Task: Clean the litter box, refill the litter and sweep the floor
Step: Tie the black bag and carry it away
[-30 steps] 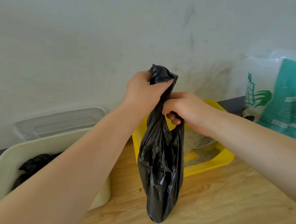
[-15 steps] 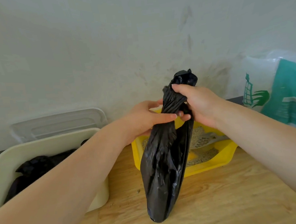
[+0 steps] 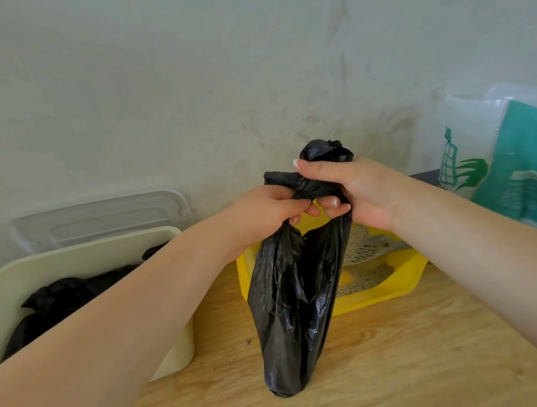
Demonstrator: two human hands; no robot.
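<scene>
A black plastic bag (image 3: 294, 300) hangs in front of me above the wooden floor, its neck twisted. My left hand (image 3: 261, 211) pinches the neck from the left. My right hand (image 3: 352, 188) is closed around the twisted top, with the bag's end sticking up above its fingers. Behind the bag sits a yellow litter tray (image 3: 391, 293) holding pale litter and a white slotted scoop (image 3: 367, 252). The bag and my hands hide part of the tray.
A cream bin (image 3: 83, 252) lined with a black bag (image 3: 63, 294) stands at the left, with a clear lid (image 3: 103, 216) leaning on the wall behind it. A white and teal litter sack (image 3: 493, 162) stands at the right. A few litter grains (image 3: 247, 342) lie on the floor.
My right hand rose from below my left to the bag's top, then wound the neck over. My left hand dropped from the top to the left side. The neck now forms a loop.
</scene>
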